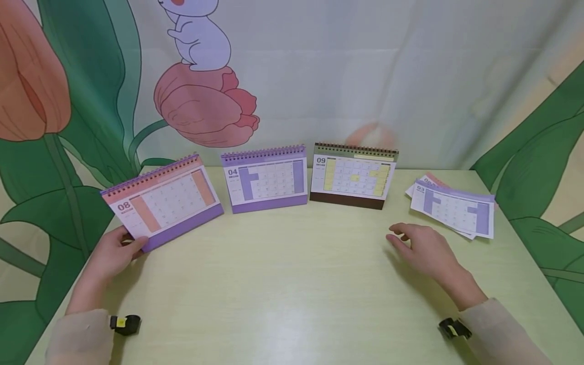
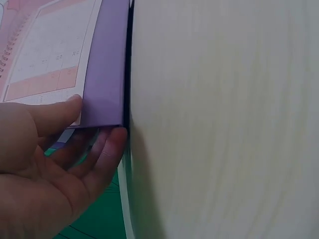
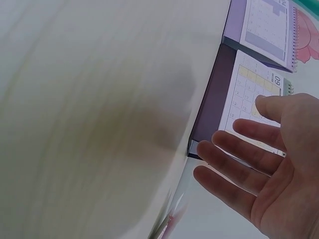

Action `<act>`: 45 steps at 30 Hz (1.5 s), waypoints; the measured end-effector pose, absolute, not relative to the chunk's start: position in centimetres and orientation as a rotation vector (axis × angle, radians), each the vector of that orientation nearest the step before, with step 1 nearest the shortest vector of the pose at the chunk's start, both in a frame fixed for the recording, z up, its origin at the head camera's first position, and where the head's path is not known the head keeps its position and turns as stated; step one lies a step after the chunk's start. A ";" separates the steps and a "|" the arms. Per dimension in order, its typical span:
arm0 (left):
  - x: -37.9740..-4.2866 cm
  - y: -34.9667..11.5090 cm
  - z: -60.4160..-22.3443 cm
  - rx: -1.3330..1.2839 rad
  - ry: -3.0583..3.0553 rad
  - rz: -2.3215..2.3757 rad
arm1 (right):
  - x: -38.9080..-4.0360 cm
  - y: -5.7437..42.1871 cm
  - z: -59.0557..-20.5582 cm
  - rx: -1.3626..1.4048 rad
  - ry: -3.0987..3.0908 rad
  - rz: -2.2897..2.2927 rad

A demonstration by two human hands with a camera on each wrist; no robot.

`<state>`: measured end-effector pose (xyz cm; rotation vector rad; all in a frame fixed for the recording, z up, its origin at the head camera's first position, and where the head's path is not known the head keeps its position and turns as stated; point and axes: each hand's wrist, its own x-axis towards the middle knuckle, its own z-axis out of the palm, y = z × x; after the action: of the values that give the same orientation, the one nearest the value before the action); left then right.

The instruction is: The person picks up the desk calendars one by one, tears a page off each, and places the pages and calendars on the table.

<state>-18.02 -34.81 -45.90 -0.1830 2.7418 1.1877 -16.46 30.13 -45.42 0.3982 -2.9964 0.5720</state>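
A desk calendar marked 08 (image 1: 175, 203), with pink pages and a purple base, stands angled at the left of the table. My left hand (image 1: 111, 253) grips its lower left corner; in the left wrist view the thumb (image 2: 67, 112) lies on the front and the other fingers sit at the edge and behind. To its right stand a purple 04 calendar (image 1: 269, 180) and a brown-based 09 calendar (image 1: 353, 175). My right hand (image 1: 426, 251) hovers over the table holding nothing, fingers loosely bent, near the 09 calendar and the loose calendar sheets (image 1: 456, 208).
The loose sheets lie overlapping at the table's right, a purple 03 page on top. Behind the pale table (image 1: 292, 284) hangs a printed curtain (image 1: 319, 76) with tulips and a white animal. Small black devices sit at both wrists.
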 end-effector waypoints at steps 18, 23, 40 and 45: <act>-17.6 -34.5 -45.9 -0.042 2.825 1.310 | -16.7 30.1 -45.3 0.431 -2.995 0.568; -17.7 -34.3 -45.8 -0.004 2.842 1.362 | -16.7 30.1 -45.3 0.437 -2.993 0.577; -17.1 -34.2 -45.0 -0.148 2.840 1.656 | -16.7 30.0 -45.4 0.455 -2.993 0.590; -16.5 -34.4 -44.7 -0.155 2.854 1.623 | -16.7 29.9 -45.3 0.458 -3.003 0.603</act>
<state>-16.51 -34.37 -44.67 -0.1549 2.8541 1.6231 -16.73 29.86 -45.30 0.4576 -3.0030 0.6031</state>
